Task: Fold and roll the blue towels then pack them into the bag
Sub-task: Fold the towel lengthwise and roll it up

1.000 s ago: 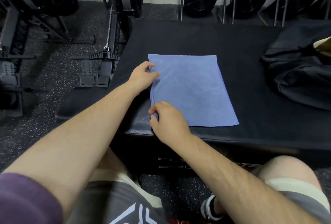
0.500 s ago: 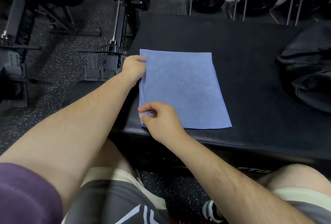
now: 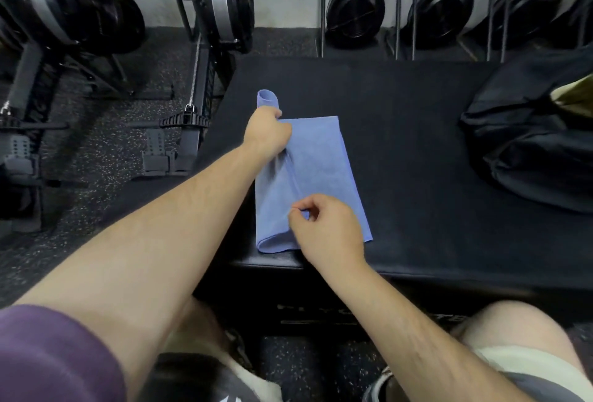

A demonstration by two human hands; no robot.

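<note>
On the black padded bench [image 3: 401,132], head view, sole camera: blue towel [image 3: 324,177] flat over the near left part of the pad, left long edge lifted and being carried rightward for a lengthwise fold. Left hand [image 3: 266,135] at the far left corner, fingers curled tight round bunched cloth, a small loop of towel standing up past the knuckles. Right hand [image 3: 324,228] at the near left corner, thumb and forefinger pinching the raised edge, remaining fingers loosely curled. Near end showing a rounded doubled lip, so fold judged just begun; rolling and packing not yet done. Black bag [image 3: 526,148] well apart to the right on the same pad, mouth partly open with something pale inside, no towel visible in it. Rowing machines [image 3: 205,48] and gym floor [image 3: 96,151] beyond the left edge of the bench. For a clean fold, judged: keep both corners at equal height and move both together, so the crease runs parallel to the right edge; release the far bunch enough to flatten the corner before laying it down; land lifted edge flush on the right edge, then smooth from crease outward. Risk, judged: far corner staying crumpled, giving a lopsided roll.
</note>
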